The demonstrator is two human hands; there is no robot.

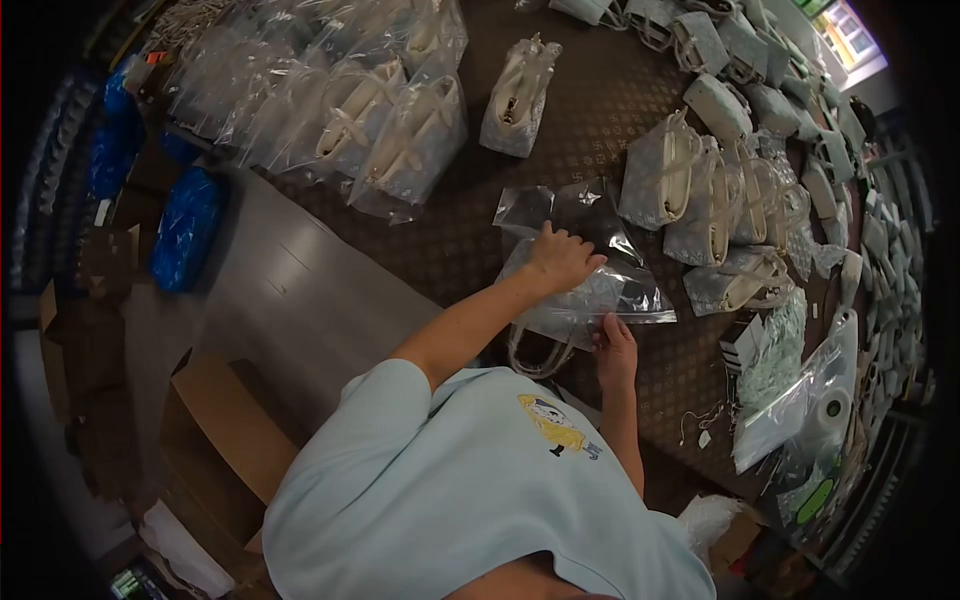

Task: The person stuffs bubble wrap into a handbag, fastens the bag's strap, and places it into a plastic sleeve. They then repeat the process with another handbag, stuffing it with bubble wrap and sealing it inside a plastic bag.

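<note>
A clear plastic bag [640, 285] lies spread on the brown patterned table, with a pale handbag [545, 325] under or inside it; which one I cannot tell. The handbag's looped handle points toward my body. On top of the plastic rests my left hand [562, 258], its fingers bent and somewhat apart. My right hand [614, 348] is at the near edge of the plastic bag, thumb and fingers pinched on that edge. Just right of the plastic stand several pale handbags [712, 200] with light handles.
Plastic-wrapped handbags [410, 140] fill the back left. One handbag [515, 105] stands alone at the back. Flat clear bags [775, 425] and a roll [832, 408] lie at the right. An open cardboard box [235, 425] and a blue bundle [187, 228] are on the left.
</note>
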